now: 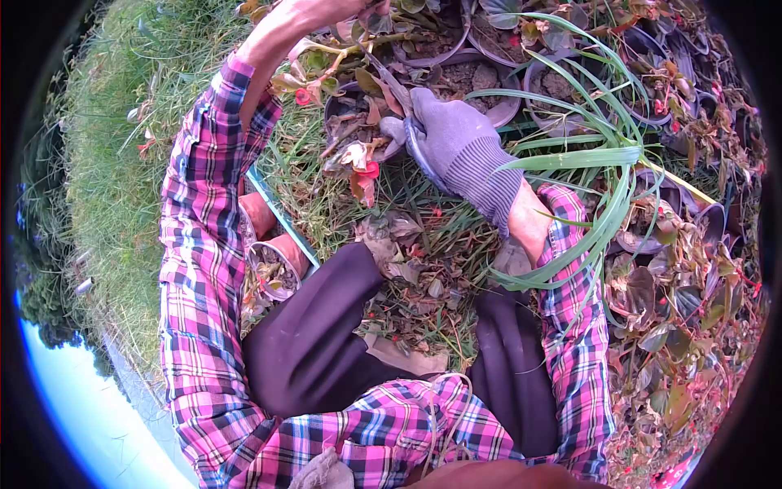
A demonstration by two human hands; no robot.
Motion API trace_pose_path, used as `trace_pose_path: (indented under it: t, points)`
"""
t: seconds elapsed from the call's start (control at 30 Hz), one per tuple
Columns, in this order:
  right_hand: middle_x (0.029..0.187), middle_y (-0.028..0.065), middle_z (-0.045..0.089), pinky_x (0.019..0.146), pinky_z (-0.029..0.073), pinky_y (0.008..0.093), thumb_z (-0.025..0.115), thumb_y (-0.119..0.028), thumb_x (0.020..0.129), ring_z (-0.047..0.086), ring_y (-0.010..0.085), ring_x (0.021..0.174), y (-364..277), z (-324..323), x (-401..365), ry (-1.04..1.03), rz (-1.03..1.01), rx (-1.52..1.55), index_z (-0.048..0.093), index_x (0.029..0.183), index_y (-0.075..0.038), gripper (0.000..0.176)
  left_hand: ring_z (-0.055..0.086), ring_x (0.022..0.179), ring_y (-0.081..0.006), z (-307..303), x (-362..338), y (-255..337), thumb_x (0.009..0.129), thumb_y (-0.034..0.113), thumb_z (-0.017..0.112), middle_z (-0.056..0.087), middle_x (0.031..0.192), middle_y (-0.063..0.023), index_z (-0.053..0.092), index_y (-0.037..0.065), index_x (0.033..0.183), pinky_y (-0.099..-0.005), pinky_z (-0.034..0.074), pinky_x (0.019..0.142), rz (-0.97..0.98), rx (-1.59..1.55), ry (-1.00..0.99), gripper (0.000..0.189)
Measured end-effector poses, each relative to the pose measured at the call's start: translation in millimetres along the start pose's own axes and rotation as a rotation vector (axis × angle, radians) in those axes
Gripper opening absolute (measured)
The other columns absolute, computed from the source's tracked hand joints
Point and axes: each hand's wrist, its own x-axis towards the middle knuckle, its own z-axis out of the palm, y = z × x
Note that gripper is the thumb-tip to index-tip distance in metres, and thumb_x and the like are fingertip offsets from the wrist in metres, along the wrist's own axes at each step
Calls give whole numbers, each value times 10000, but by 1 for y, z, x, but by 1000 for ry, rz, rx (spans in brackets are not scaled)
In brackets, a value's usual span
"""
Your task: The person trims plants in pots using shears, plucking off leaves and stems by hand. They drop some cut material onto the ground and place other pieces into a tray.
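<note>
My right hand (456, 130), in a grey knitted glove, is closed around a pair of pruning shears (422, 155). Their blades (389, 81) point up and left among begonia stems. At the top edge, my bare left hand (362, 8) is partly cut off by the frame; its fingers curl in at the begonia's upper stems. Below it runs a thick pale begonia stem (346, 53) with leaves and a small red flower (304, 96). A pot of soil (346, 110) stands just left of the gloved hand, with a wilted flower head (356, 155) hanging over it.
Potted begonias (489, 81) crowd the top and right side. A long-bladed green plant (627, 155) arches over my right forearm. Reddish pots (281, 253) lie by a green edging strip (281, 216) beside my left knee. Tall grass (114, 179) grows at the left.
</note>
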Motion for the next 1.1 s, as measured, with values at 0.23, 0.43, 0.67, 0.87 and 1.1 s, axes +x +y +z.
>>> trace_pose_path:
  t: [0.23,0.43,0.67,0.87,1.1]
  points:
    - [760,245,612,668,467,478,482,-475,875,609,408,771,4,-6,-10,4,-7,22,460,1010,-24,471,559,564,-68,-33,-5,-24,817,20,595,638,704,-55,661,-14,888,-201,470,534,109,6,126,104]
    - [754,243,608,647,465,480,483,-460,878,604,411,758,-2,1,-5,-21,25,-28,437,1017,-21,463,583,535,-209,-4,-4,-53,721,235,730,582,567,-126,621,-20,718,-315,453,507,156,530,140,278]
    - [731,242,599,632,459,484,476,-459,883,600,416,744,-2,5,-4,15,-2,-50,431,975,-19,452,591,673,-392,24,17,-75,661,413,742,576,729,-220,534,-43,807,-424,486,610,340,960,152,522]
    - [726,240,599,630,459,483,472,-474,879,599,418,739,-4,3,-7,20,2,-81,431,976,-26,460,606,734,-372,19,19,-79,670,89,619,606,756,-191,633,37,853,-416,502,678,199,853,102,191]
    - [713,236,604,619,467,485,445,-506,885,604,416,721,-7,-3,-8,-73,62,-122,438,1114,-71,491,631,625,-288,50,21,-72,616,73,627,572,604,-124,591,45,686,-363,496,520,478,1256,61,84]
